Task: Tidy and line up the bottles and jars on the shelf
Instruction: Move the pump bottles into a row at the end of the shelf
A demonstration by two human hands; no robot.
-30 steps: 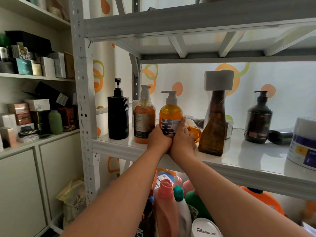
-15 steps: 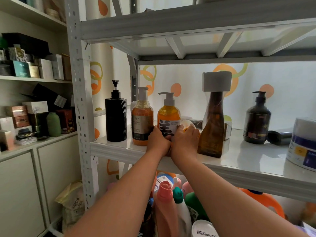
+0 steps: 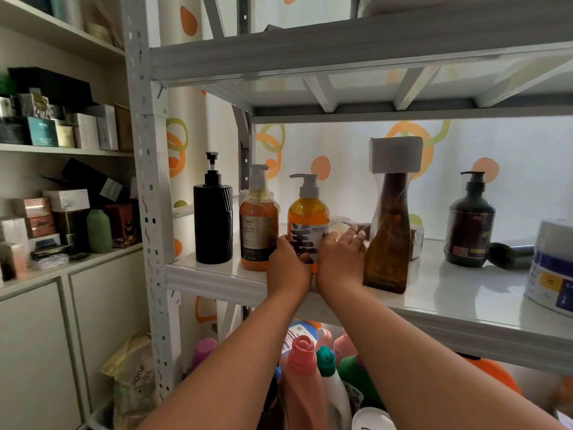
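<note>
Here, the orange pump bottle (image 3: 307,217) stands on the white shelf (image 3: 449,294), 3rd from the left, between the amber bottle (image 3: 259,225) and the tall brown bottle (image 3: 387,243). My left hand (image 3: 288,270) curls round its base; my right hand (image 3: 341,262) lies against its other side, fingers spread. Nearly full, so probably heavy; stiff and glossy. Grip it low, not by the pump. The shelf looks smooth, and the neighbours crowd close.

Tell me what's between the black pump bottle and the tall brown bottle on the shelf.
Head view: two stand there, an amber bottle, then an orange pump bottle with the left hand and right hand on it.
</note>
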